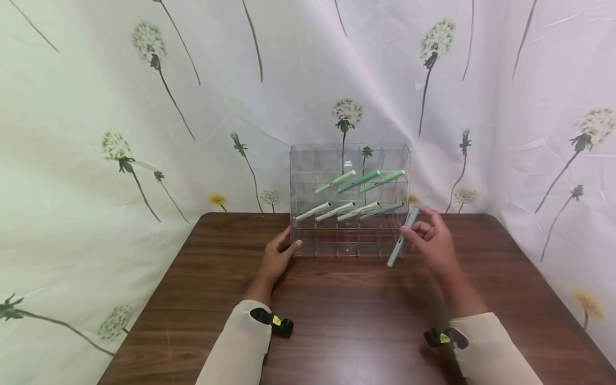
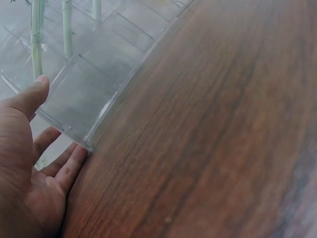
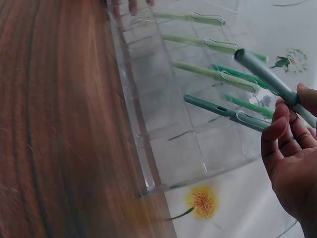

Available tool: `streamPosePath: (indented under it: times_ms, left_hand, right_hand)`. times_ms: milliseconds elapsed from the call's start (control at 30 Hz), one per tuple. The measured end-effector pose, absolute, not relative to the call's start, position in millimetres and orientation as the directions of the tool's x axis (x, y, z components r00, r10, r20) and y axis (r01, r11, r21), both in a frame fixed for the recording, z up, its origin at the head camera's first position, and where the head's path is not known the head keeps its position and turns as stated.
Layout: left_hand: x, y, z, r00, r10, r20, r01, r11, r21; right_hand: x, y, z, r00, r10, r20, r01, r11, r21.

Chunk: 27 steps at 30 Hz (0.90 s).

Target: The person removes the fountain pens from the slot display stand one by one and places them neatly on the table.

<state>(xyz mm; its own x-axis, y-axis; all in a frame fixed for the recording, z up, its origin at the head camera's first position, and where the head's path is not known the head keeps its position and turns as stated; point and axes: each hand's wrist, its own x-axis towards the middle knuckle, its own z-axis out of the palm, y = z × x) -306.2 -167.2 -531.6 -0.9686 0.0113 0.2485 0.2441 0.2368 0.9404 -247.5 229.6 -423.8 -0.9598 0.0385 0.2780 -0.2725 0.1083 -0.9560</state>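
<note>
A clear acrylic pen rack (image 1: 348, 249) stands at the back of the table, and several green and pale pens lie slanted in two of its tiers. At the rack's lower left corner, my left hand (image 1: 276, 259) holds the side, thumb at the front and fingers along the outside (image 2: 29, 163). My right hand (image 1: 433, 240) pinches a grey-green capped pen (image 1: 402, 238) between thumb and fingers, just off the rack's right side. In the right wrist view, the held pen (image 3: 265, 74) is tilted in front of the racked pens. A darker grey-green pen (image 1: 382, 210) lies rightmost in the lower filled tier.
The brown wood-grain table (image 1: 332, 321) spreads before the rack. Behind it hangs a white curtain (image 1: 298, 80) printed with dandelions, close to the rack's back. The rack's bottom tier, below the pens, shows only its clear dividers.
</note>
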Motion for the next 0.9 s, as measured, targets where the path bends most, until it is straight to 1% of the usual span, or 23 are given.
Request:
streamPosePath:
  times_ms: [300, 633, 767, 900]
  left_hand:
    - [-308.8, -167.0, -533.9, -0.959, 0.02, 0.282, 0.281, 0.193, 0.94]
    - [-308.0, -166.8, -532.7, -0.965, 0.007, 0.262, 0.259, 0.19, 0.947]
    - [-309.0, -166.6, -532.2, -0.962, 0.005, 0.274, 0.27, 0.187, 0.945]
    - [-308.9, -166.5, -532.5, -0.96, 0.008, 0.278, 0.275, 0.19, 0.943]
  right_hand:
    - [-248.7, 209.3, -440.9, -0.951, -0.028, 0.308, -0.309, 0.149, -0.939]
    - [-253.7, 185.9, -457.0, -0.966, -0.152, 0.208, -0.227, 0.116, -0.967]
    - [-254.0, 176.5, -459.5, -0.967, -0.181, 0.18, -0.202, 0.112, -0.973]
    - [-254.3, 166.4, -461.7, -0.972, -0.2, 0.12, -0.144, 0.109, -0.984]
